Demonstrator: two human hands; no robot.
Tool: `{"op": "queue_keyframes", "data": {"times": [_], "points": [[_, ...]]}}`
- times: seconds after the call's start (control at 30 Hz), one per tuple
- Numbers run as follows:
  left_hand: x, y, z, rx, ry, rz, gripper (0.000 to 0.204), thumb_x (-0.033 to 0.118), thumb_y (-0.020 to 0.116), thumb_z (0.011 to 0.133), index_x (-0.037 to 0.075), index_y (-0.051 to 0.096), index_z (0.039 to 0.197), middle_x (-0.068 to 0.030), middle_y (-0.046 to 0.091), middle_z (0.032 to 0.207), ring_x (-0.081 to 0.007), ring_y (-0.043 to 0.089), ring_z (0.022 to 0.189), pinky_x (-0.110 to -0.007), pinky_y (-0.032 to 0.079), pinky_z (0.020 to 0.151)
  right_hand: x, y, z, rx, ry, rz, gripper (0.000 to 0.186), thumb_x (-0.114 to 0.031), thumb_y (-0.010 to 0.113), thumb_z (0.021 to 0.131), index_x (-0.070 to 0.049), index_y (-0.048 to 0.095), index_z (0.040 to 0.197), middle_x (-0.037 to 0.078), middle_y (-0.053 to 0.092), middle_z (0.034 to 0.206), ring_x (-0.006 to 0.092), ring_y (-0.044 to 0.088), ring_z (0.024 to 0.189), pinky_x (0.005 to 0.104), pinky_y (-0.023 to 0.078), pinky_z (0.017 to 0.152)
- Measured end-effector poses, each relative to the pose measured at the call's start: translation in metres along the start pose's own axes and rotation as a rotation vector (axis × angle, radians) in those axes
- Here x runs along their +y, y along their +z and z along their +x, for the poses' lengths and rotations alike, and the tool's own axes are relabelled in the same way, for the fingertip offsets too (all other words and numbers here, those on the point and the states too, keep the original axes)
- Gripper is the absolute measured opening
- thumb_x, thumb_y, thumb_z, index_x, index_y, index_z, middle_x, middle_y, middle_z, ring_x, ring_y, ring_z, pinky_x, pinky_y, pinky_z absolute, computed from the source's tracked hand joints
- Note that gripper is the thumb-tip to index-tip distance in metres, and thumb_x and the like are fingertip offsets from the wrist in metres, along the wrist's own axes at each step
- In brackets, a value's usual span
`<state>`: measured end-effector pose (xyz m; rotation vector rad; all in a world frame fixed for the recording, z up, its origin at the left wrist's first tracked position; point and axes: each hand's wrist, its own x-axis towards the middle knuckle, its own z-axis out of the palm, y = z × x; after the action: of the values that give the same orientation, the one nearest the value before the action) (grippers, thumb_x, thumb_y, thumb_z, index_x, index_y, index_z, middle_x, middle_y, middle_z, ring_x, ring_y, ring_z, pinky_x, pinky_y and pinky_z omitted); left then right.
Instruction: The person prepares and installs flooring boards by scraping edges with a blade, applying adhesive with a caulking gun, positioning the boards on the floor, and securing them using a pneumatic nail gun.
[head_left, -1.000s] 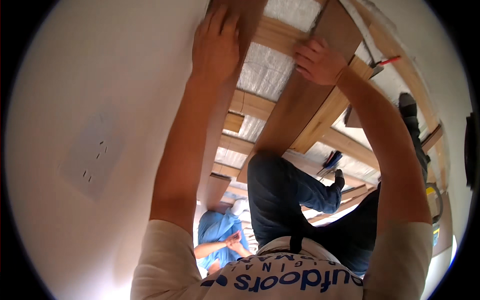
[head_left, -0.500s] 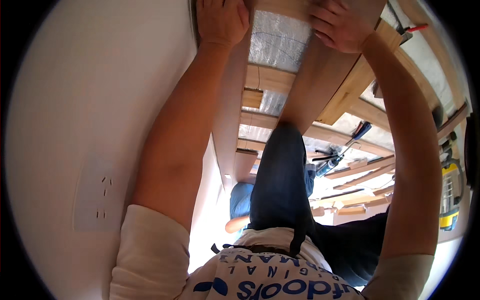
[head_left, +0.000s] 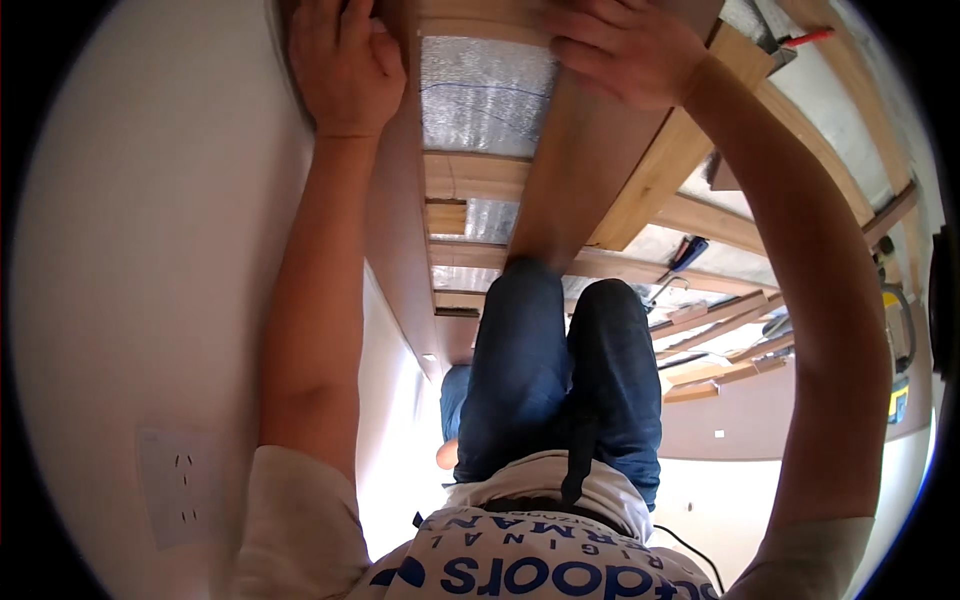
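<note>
Board [head_left: 395, 200] in dark brown runs along the white wall [head_left: 150, 250] on the left, with the left hand [head_left: 348, 85] laid palm-down on its far part, fingers extended and slightly apart. The right hand [head_left: 630, 55] lies over a second brown board [head_left: 580, 150] to the right; its fingers are blurred, so I cannot tell whether they curl around the edge. Between the two show pale battens [head_left: 478, 175] and silvery foil [head_left: 460, 65]. To steady both well, I would press over the battens rather than the foil, spread the pressure evenly and keep fingertips clear of the wall-side edge. Blue lettering on the pale shirt [head_left: 470, 545] appears upside down; any marking on the socket plate [head_left: 180, 485] is too small to read
</note>
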<state>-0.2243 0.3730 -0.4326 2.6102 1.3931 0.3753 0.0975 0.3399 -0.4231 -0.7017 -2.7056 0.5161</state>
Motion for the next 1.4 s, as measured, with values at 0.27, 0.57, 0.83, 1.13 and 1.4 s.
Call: {"op": "queue_keyframes", "data": {"times": [0.27,0.57,0.83,1.13,1.4], "points": [[0.004,0.021,0.011,0.132,0.122,-0.136,0.04,0.017,0.049,0.1,0.004,0.061,0.136,-0.0245,0.056,0.144,-0.0467,0.052,0.132,-0.054,0.04,0.114,-0.001,-0.002,-0.024,0.161,-0.013,-0.015,0.034,-0.028,0.079,0.077,-0.005,0.068,0.099,0.011,0.067,0.113,0.0271,0.066,0.102,0.0419,0.055,0.089],[0.029,0.015,0.021,0.094,0.2,-0.105,0.046,0.028,0.039,0.11,-0.002,0.058,0.14,-0.0283,0.053,0.148,-0.0475,0.05,0.135,-0.056,0.037,0.116,-0.066,0.014,-0.05,0.74,0.701,-0.131,0.025,-0.025,0.072,0.075,-0.018,0.071,0.098,0.011,0.064,0.119,0.0311,0.06,0.105,0.0499,0.047,0.094],[0.025,0.004,0.005,0.009,0.191,-0.017,0.048,0.021,0.038,0.107,-0.009,0.056,0.139,-0.0321,0.047,0.152,-0.0492,0.046,0.138,-0.056,0.036,0.117,-0.37,0.022,-0.281,0.708,1.458,0.097,0.043,-0.004,0.074,0.071,-0.014,0.068,0.112,0.017,0.057,0.127,0.0381,0.056,0.11,0.048,0.046,0.093],[0.017,0.008,0.009,-0.004,0.236,0.099,0.047,0.011,0.049,0.099,-0.011,0.051,0.141,-0.0342,0.049,0.148,-0.0487,0.047,0.137,-0.054,0.033,0.12,-0.539,0.008,-0.514,0.306,2.228,-0.224,0.048,-0.013,0.068,0.085,-0.006,0.057,0.131,0.023,0.05,0.142,0.0434,0.049,0.132,0.0539,0.039,0.112],[0.404,0.066,0.08,-0.292,0.161,-0.567,0.045,0.004,0.058,0.09,-0.001,0.058,0.135,-0.0197,0.057,0.144,-0.0382,0.055,0.13,-0.047,0.041,0.116,-0.46,-0.03,-0.613,0.47,2.177,-0.563,0.045,-0.016,0.067,0.091,-0.002,0.056,0.132,0.028,0.05,0.14,0.0468,0.052,0.127,0.0525,0.045,0.107]]}}
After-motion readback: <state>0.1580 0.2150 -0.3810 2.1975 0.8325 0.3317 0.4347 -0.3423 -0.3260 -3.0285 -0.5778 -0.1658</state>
